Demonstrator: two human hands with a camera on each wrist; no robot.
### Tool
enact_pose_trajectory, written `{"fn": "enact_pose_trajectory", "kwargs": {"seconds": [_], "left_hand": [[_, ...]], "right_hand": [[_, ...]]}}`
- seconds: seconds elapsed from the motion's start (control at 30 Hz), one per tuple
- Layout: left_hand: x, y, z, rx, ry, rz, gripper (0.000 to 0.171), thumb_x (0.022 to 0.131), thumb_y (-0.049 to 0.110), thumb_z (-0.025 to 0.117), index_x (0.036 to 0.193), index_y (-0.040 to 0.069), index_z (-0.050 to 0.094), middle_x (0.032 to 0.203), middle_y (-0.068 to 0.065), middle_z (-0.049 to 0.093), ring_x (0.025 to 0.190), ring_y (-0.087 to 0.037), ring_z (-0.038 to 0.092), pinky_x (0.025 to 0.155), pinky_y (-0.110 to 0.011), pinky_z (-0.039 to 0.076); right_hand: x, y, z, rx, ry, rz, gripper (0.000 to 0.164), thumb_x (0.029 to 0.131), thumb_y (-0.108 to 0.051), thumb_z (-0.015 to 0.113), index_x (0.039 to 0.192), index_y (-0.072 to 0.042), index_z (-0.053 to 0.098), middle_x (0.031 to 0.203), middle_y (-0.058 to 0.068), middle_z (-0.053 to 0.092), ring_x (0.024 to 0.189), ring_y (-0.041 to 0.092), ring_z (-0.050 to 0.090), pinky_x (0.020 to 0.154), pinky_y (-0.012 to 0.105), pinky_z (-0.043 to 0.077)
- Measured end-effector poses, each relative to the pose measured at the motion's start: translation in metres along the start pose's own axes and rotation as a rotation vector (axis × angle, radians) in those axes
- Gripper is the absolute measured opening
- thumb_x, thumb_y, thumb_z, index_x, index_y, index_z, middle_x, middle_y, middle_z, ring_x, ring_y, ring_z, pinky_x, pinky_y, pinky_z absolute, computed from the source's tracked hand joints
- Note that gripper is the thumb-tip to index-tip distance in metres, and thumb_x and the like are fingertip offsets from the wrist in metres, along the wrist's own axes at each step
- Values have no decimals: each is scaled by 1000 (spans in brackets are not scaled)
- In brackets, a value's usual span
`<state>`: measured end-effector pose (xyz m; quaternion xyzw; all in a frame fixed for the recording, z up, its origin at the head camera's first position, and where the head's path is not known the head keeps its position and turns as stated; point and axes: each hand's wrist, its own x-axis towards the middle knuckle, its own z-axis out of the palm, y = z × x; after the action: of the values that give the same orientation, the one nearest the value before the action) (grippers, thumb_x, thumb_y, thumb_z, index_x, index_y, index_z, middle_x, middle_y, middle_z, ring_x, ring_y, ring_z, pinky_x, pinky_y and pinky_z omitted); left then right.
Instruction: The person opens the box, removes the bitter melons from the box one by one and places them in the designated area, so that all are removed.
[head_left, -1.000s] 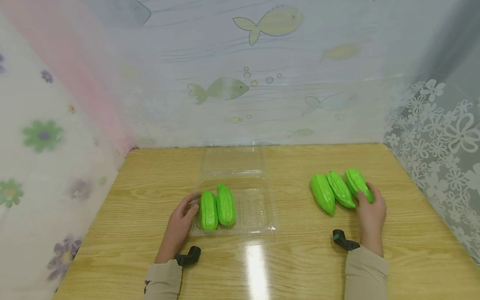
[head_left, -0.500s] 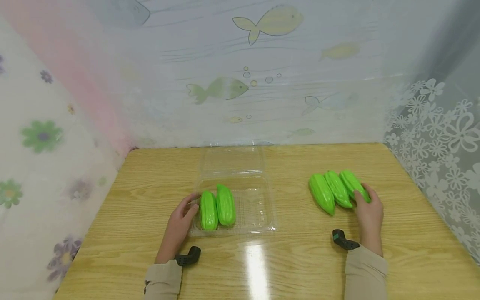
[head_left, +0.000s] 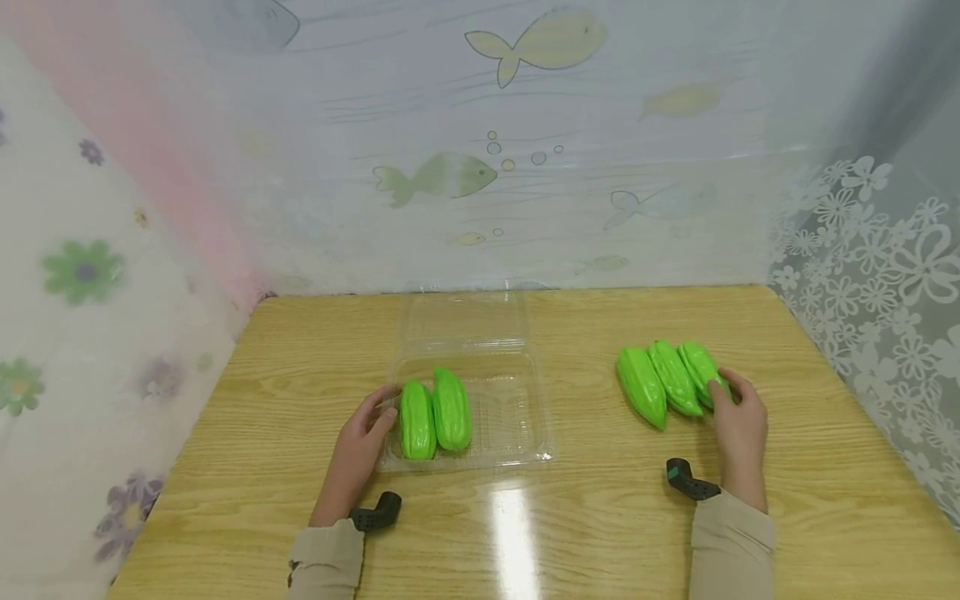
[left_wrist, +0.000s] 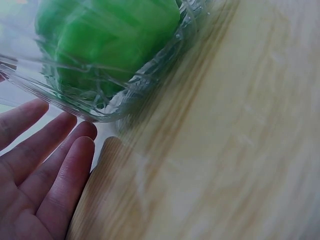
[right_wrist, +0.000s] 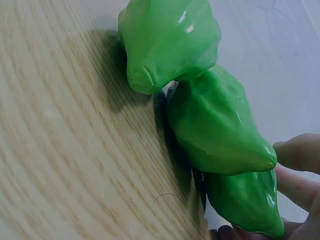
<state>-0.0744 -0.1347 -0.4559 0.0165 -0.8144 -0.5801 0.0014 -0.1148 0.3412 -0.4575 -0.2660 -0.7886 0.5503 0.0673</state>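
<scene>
My left hand [head_left: 363, 442] rests beside a clear plastic clamshell box [head_left: 517, 458], relaxed fingers against or very near its left wall; the left wrist view shows these fingers [left_wrist: 65, 170] extended. Two glossy, ridged green toy bitter melons lie side by side in the box, a left one [head_left: 417, 421] and a right one [head_left: 452, 410]. On the table to the right, three more lie slanted in a row: a left [head_left: 641, 387], a middle [head_left: 675, 377] and a right one [head_left: 699, 367]. My right hand [head_left: 741, 425] holds the right one's near end between thumb and fingers.
The box's lid [head_left: 465, 321] stands open toward the back wall. Wooden table [head_left: 592, 517] surface lies between the box and the row. Black wrist cameras, left [head_left: 378, 511] and right [head_left: 688, 481], stick out from the sleeves. Printed curtains surround the table.
The right-hand melon of the row has shifted left with my right hand, closing up against the other two, which moved slightly left. My left hand and the box have stayed put.
</scene>
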Motion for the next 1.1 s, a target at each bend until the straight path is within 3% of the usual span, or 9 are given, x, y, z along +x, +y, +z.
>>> {"fn": "enact_pose_trajectory", "kwargs": {"seconds": [0.13, 0.33, 0.5, 0.67, 0.8, 0.97, 1.1], "left_hand": [[-4, 10, 1, 13, 0, 11, 41, 95, 27, 45, 133, 12, 42, 133, -8, 43, 118, -26, 41, 96, -47, 33], [-4, 11, 1, 14, 2, 5, 40, 95, 27, 45, 132, 13, 43, 133, -7, 43, 118, -26, 41, 96, -47, 33], [-4, 11, 1, 17, 0, -4, 39, 95, 27, 45, 132, 15, 42, 133, -6, 43, 118, -25, 41, 95, -47, 34], [-4, 11, 1, 13, -1, 0, 40, 95, 27, 45, 132, 14, 42, 133, -7, 43, 118, -25, 41, 95, -47, 33], [-4, 11, 1, 14, -1, -1, 40, 95, 27, 45, 132, 14, 43, 133, -7, 43, 118, -26, 41, 96, -47, 33], [-4, 11, 1, 23, 6, 1, 39, 95, 26, 45, 131, 15, 44, 132, -7, 44, 117, -25, 42, 95, -46, 34], [-4, 10, 1, 31, 11, 6, 38, 94, 28, 45, 131, 15, 45, 131, -6, 45, 117, -24, 43, 95, -45, 35]], "right_hand": [[0, 0, -1, 2, 11, 6, 51, 93, -42, 37, 139, -21, 32, 145, 5, 24, 130, 23, 22, 103, 43, 23], [0, -2, -2, 11, 44, 23, 49, 93, -40, 37, 139, -20, 34, 142, 4, 30, 126, 21, 29, 101, 39, 27], [1, -4, -4, 37, 148, 23, 42, 94, -35, 39, 133, -21, 44, 136, 0, 39, 122, 15, 34, 99, 33, 30], [1, -9, -7, 207, 294, 29, 30, 92, -27, 47, 118, -19, 58, 116, -2, 53, 99, 9, 48, 81, 21, 36], [0, -12, -9, 370, 358, -14, 23, 91, -21, 51, 109, -13, 63, 103, -3, 56, 85, 7, 51, 72, 17, 37], [-1, -12, -9, 523, 352, -134, 21, 89, -17, 54, 105, -5, 63, 97, 2, 61, 85, 10, 56, 72, 16, 45], [-5, -16, -8, 544, 310, -178, 22, 89, -18, 56, 104, -4, 63, 94, 5, 63, 83, 13, 59, 67, 16, 47]]}}
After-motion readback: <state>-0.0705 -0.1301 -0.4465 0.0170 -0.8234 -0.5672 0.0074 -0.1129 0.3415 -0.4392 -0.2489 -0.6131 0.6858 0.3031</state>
